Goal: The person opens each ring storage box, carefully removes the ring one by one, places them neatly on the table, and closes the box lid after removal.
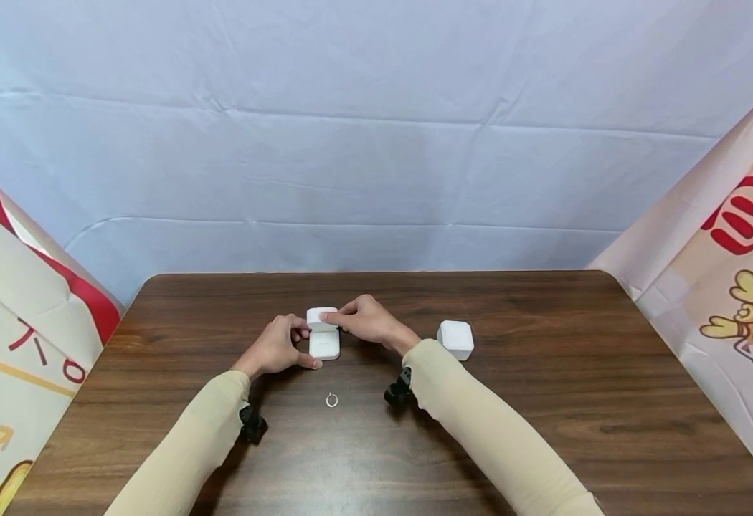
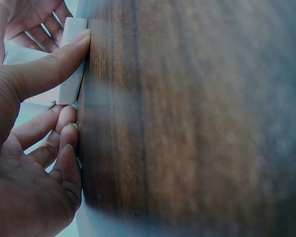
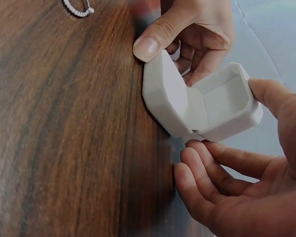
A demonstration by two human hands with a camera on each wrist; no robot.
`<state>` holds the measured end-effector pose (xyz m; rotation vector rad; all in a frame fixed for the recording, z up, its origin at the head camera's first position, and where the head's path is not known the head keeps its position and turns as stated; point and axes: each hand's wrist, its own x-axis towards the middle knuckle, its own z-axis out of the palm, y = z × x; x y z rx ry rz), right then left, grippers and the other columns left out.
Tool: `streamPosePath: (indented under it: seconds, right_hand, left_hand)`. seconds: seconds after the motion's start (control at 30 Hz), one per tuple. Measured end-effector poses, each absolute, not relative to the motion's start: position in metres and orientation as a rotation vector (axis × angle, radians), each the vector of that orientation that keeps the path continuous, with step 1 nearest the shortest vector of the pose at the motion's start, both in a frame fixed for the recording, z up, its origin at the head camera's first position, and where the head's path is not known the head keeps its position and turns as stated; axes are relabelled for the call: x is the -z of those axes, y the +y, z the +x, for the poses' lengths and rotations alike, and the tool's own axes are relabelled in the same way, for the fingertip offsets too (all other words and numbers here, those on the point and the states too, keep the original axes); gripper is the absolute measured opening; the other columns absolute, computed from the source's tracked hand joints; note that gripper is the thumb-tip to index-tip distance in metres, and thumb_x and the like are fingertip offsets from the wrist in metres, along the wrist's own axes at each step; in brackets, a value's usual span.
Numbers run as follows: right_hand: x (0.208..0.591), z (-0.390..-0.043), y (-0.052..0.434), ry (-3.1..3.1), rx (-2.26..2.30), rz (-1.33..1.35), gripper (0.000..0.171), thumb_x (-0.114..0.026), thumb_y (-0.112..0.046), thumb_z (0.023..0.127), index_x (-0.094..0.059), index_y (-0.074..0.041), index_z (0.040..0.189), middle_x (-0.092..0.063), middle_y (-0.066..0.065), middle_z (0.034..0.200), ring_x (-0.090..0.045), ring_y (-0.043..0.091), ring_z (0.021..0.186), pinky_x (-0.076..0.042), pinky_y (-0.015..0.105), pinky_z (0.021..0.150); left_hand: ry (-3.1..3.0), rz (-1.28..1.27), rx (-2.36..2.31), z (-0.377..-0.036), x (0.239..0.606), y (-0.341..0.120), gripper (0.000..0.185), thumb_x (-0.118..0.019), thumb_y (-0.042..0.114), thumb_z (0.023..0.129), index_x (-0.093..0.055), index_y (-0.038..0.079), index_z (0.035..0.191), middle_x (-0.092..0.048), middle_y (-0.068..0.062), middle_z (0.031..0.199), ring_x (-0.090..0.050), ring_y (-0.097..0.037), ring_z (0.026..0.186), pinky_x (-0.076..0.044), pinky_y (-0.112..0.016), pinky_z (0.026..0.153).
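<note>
With 2 hands I am holding 1 small white box with clipped corners (image 1: 324, 347), its 2 hinged halves standing open on the brown wood-grain table (image 1: 544, 401). My left hand (image 1: 278, 344) is gripping the half nearer me, thumb pressing its side and fingers curling by the hinge. My right hand (image 1: 370, 320) is pinching the raised, hollow half, thumb at its rim and fingers bent beneath.

Just on my side of the box, 1 silver-coloured, studded ring (image 1: 332, 400) is lying on the wood, touching neither hand. Off to the right, 1 more white, cube-like box (image 1: 456, 340) is sitting near my right forearm. I am wearing 2 beige sleeves (image 1: 493, 423), and 1 black device (image 1: 252, 424) is showing at each wrist.

My left thumb is hiding part of the near half in the left wrist view, where the whole box is looking hazy. The top edge of the right wrist view is cutting off the ring. A faint mark inside the near half is staying too small to read.
</note>
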<state>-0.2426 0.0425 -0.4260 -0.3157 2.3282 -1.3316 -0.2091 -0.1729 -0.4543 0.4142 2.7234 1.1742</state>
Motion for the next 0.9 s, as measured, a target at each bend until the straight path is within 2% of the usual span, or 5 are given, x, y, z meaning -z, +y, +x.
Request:
streamPosePath:
  seconds: [0.27,0.37,0.47,0.63,0.9]
  right_hand:
    - [0.426,-0.241,0.043,2.305,1.344,-0.36,0.04,-0.073,-0.04,0.095,-0.076,-0.004,0.112,-0.069,0.01,0.09,-0.039,0.016,0.06,-0.034,0.029,0.059]
    - [0.427,-0.24,0.044,2.311,1.363,-0.379,0.04,-0.075,-0.037,0.094,-0.073,-0.002,0.113,-0.067,0.009,0.09,-0.039,0.015,0.06,-0.035,0.028,0.059]
    - [0.43,-0.239,0.045,2.31,1.392,-0.395,0.041,-0.077,-0.035,0.092,-0.071,0.0,0.113,-0.068,0.008,0.095,-0.046,0.015,0.065,-0.039,0.027,0.06]
    - [0.433,-0.236,0.046,2.303,1.434,-0.433,0.038,-0.081,-0.03,0.089,-0.072,0.001,0.11,-0.069,0.007,0.093,-0.058,0.016,0.077,-0.047,0.026,0.065]
    - [0.436,-0.231,0.045,2.386,1.424,-0.489,0.043,-0.088,-0.022,0.082,-0.072,0.002,0.114,-0.073,0.005,0.095,-0.068,0.015,0.086,-0.054,0.027,0.074]
  left_hand:
    - [2.717,0.427,-1.189,-0.207,0.455,-0.172,0.042,-0.098,0.013,0.065,-0.068,0.002,0.092,-0.058,-0.007,0.091,-0.051,-0.023,0.082,-0.043,-0.035,0.074]
    - [2.712,0.434,-1.189,-0.207,0.455,-0.172,0.04,-0.097,0.012,0.065,-0.066,0.003,0.089,-0.057,-0.008,0.09,-0.05,-0.023,0.081,-0.042,-0.035,0.072]
    - [2.71,0.431,-1.177,-0.207,0.455,-0.172,0.04,-0.097,0.013,0.067,-0.065,0.004,0.087,-0.056,-0.008,0.09,-0.049,-0.022,0.08,-0.041,-0.035,0.071]
    - [2.721,0.448,-1.168,-0.207,0.455,-0.173,0.04,-0.097,0.014,0.067,-0.066,0.003,0.09,-0.056,-0.008,0.09,-0.048,-0.022,0.079,-0.04,-0.035,0.07]
    - [2.719,0.464,-1.181,-0.208,0.456,-0.174,0.042,-0.097,0.014,0.067,-0.071,0.003,0.098,-0.058,-0.006,0.092,-0.05,-0.021,0.08,-0.042,-0.034,0.072]
